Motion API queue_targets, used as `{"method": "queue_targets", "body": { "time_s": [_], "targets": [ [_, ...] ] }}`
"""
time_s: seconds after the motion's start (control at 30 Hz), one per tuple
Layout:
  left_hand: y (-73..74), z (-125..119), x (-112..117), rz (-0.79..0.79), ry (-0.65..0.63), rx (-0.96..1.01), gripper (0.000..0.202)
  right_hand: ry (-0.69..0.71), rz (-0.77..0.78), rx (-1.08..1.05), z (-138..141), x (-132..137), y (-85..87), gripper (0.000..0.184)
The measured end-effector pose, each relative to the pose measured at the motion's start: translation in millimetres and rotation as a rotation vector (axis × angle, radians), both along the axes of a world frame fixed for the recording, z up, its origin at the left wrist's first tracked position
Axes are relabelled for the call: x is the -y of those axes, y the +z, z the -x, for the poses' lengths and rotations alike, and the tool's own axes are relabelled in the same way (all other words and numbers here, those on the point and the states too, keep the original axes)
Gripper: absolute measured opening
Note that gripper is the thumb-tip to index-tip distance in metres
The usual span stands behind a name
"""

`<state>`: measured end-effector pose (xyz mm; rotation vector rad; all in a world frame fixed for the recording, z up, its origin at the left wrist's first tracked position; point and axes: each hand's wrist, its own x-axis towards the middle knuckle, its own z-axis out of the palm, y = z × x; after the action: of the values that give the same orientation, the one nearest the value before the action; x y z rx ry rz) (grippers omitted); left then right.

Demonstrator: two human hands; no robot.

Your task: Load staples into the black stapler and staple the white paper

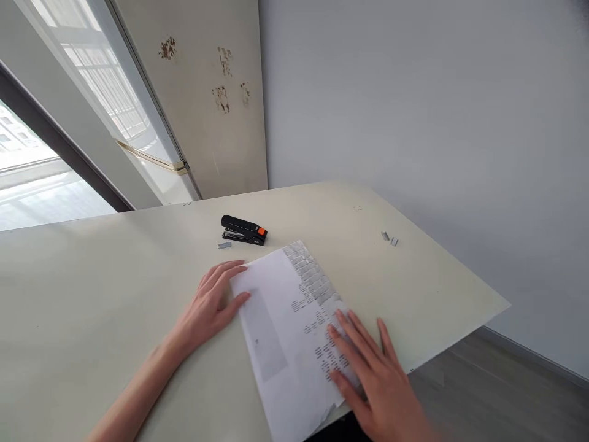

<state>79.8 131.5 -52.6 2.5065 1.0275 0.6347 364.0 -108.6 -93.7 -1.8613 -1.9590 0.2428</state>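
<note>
White printed sheets of paper (271, 294) lie at a slant on the table, with small blocks of text and a grey tiled picture along their right side. My left hand (214, 301) is at their upper left edge, its thumb and fingertips touching the paper and the fingers apart. My right hand (377, 380) lies with spread fingers on the right side, covering part of the text. How many sheets there are I cannot tell. Just beyond the paper sits a black stapler (243, 231) with an orange patch, and a short strip of staples (225, 245) is close by it.
Two more small staple strips, one (385, 236) beside the other (394, 242), rest on the right part of the pale table (427, 301). A grey wall (414, 92) borders the table on the right. A fridge-like cabinet (207, 141) with brown marks stands behind, near a window.
</note>
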Motion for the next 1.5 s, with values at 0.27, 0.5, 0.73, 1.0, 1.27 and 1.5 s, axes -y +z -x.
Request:
{"method": "queue_targets", "body": {
  "time_s": [0.27,0.5,0.73,1.0,1.27,1.5],
  "targets": [
    [-3.1,13.5,-4.7,-0.04,-0.101,-0.166,0.056,0.189,0.002,-0.192,71.3,-24.4,12.4,0.072],
    [-2.3,51.9,-10.6,0.021,-0.087,-0.168,0.054,0.105,0.026,-0.458,41.8,-92.1,22.8,0.052],
    [-7.3,70.4,-11.3,-0.019,-0.053,-0.146,0.051,0.035,-0.106,-0.649,44.4,-218.6,11.6,0.049],
    [-4.9,70.9,-12.1,-0.009,-0.096,-0.184,0.048,-0.04,-0.16,-0.516,55.5,-302.8,-0.2,0.046],
    [-6.4,60.1,-1.7,-0.059,-0.053,-0.229,0.05,-0.034,-0.127,-0.458,28.9,-296.1,-0.5,0.043],
    [-12.3,51.7,9.0,-0.065,-0.024,-0.223,0.055,-0.075,-0.069,-0.436,-13.2,-247.6,9.8,0.045]
  ]
}}
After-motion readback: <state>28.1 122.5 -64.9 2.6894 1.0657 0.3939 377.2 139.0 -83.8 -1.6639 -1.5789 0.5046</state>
